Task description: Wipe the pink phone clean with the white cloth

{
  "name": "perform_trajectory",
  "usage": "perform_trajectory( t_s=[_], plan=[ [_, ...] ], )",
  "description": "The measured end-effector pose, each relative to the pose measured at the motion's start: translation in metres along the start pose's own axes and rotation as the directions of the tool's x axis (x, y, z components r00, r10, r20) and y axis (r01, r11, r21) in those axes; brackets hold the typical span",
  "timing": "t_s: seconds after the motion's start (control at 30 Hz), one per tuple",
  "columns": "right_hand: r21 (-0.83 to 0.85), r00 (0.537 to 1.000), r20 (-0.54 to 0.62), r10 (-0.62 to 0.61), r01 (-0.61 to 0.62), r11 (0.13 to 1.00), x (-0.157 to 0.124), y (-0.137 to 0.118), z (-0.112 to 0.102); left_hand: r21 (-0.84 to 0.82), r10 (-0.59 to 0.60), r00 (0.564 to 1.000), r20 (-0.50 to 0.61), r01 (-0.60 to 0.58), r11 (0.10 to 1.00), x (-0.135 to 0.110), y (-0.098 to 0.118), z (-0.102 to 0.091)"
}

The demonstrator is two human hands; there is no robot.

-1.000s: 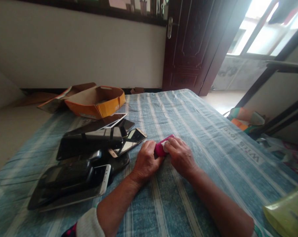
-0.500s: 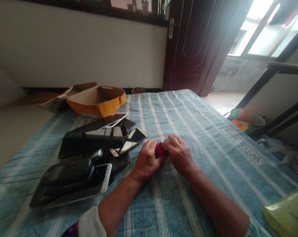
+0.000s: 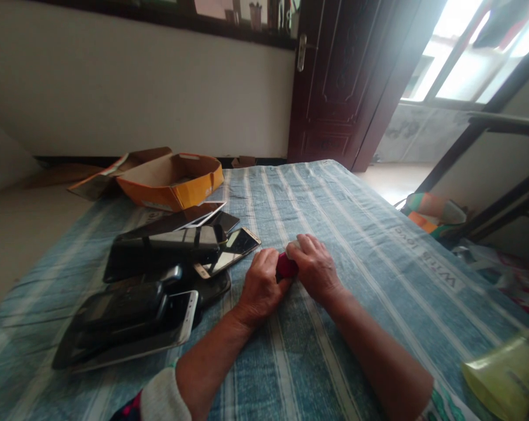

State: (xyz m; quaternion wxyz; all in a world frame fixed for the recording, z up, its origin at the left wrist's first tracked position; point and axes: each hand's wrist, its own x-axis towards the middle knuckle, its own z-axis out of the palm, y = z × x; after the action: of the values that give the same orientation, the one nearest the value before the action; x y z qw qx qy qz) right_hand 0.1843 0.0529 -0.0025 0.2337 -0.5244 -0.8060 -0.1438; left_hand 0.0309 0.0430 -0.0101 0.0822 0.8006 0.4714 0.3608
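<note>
One small magenta object [image 3: 287, 267] sits between the left hand [image 3: 260, 283] and the right hand [image 3: 314, 268], low over the striped blue tablecloth [image 3: 378, 251]; so much of it is covered that its exact kind cannot be told. The left hand is curled around its left side, thumb along the near edge. The right hand pinches a white wad [image 3: 292, 251] under its fingertips at the far right side of the magenta object; whether that is cloth or tissue is unclear. Just left of the left hand lies a gold-framed smartphone [image 3: 229, 252], screen up. Farther left is a flat black device [image 3: 163, 248], and nearer, a white-framed smartphone [image 3: 179, 314] lies partly under a thick black device [image 3: 124, 304]. An open orange cardboard box [image 3: 198, 190] stands at the far left. A translucent yellow container [image 3: 501, 377] occupies the near right, well apart from both hands.
</note>
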Motion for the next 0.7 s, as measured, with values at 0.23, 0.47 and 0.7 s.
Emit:
perform_trajectory(
  t_s=[0.23, 0.47, 0.7],
  plan=[
    [-0.012, 0.993, 0.093, 0.078, -0.077, 0.997, 0.004, 0.003, -0.002, 0.034, 0.052, 0.998, -0.036, -0.051, 0.998, 0.000, 0.001, 0.000],
    [-0.033, 0.946, 0.168, 0.276, -0.274, 0.961, 0.003, 0.014, -0.004, 0.038, 0.058, 0.996, -0.063, -0.056, 0.998, 0.000, 0.003, 0.000],
    [-0.136, 0.946, 0.149, 0.288, -0.269, 0.953, -0.005, 0.000, -0.006, 0.062, 0.076, 0.995, -0.066, -0.072, 0.996, 0.000, 0.001, 0.001]
  ],
)
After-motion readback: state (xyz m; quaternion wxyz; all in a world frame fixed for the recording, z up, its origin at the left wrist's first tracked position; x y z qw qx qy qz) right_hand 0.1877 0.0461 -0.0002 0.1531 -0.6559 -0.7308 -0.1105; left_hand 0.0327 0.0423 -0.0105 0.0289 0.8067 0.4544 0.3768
